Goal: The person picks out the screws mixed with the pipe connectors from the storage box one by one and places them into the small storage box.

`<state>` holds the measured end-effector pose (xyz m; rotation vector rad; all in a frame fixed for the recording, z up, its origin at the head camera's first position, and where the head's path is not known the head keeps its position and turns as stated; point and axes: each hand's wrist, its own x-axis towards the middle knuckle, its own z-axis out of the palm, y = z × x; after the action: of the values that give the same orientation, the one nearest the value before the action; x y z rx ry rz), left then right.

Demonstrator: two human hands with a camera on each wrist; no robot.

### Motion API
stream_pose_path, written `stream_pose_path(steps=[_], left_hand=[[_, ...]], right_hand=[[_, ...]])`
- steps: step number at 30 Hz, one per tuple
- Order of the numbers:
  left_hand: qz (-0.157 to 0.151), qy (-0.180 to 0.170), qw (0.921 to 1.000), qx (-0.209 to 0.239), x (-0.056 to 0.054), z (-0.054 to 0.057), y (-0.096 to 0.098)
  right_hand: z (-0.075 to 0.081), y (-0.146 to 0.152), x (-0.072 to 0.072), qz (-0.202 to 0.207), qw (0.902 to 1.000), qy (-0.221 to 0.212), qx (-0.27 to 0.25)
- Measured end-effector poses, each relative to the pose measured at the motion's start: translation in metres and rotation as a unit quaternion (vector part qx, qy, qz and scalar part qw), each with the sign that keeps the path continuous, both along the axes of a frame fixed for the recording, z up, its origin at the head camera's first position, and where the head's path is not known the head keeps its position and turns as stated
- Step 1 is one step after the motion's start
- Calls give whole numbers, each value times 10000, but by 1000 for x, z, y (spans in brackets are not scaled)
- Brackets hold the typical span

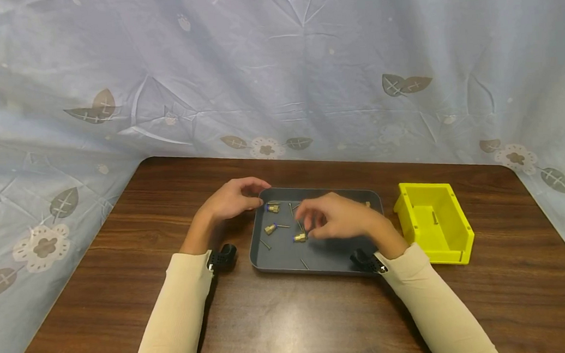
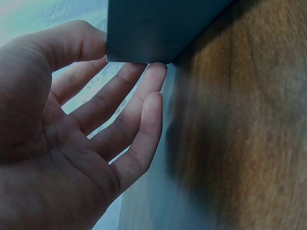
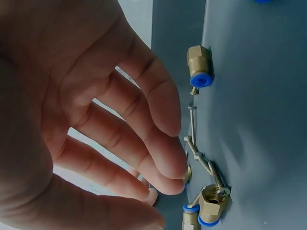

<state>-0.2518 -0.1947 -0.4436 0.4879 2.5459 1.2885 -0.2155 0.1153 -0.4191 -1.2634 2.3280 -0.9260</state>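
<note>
The left hand (image 1: 232, 199) is holding the grey tray (image 1: 332, 250) by its far left corner, fingers and thumb curving round it, some tips hiding behind the wall. The right hand (image 1: 336, 216) is hovering over the tray, loosely open and empty, its fingers blurring in the head view. Brass fittings (image 1: 270, 229) and screws (image 1: 265, 244) are lying in the tray, partly hidden by that hand.

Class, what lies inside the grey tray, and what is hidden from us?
Blue-collared brass fittings and loose screws lie in the grey tray. In the head view, the right hand covers part of it, so anything directly beneath that hand cannot be seen there.
</note>
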Motion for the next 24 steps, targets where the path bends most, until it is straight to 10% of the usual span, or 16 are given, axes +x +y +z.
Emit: stream_pose_path(steps=[24], left_hand=[[-57, 14, 10000, -13, 1, 0, -1]], right_hand=[[-3, -8, 6, 701, 9946, -608, 455]])
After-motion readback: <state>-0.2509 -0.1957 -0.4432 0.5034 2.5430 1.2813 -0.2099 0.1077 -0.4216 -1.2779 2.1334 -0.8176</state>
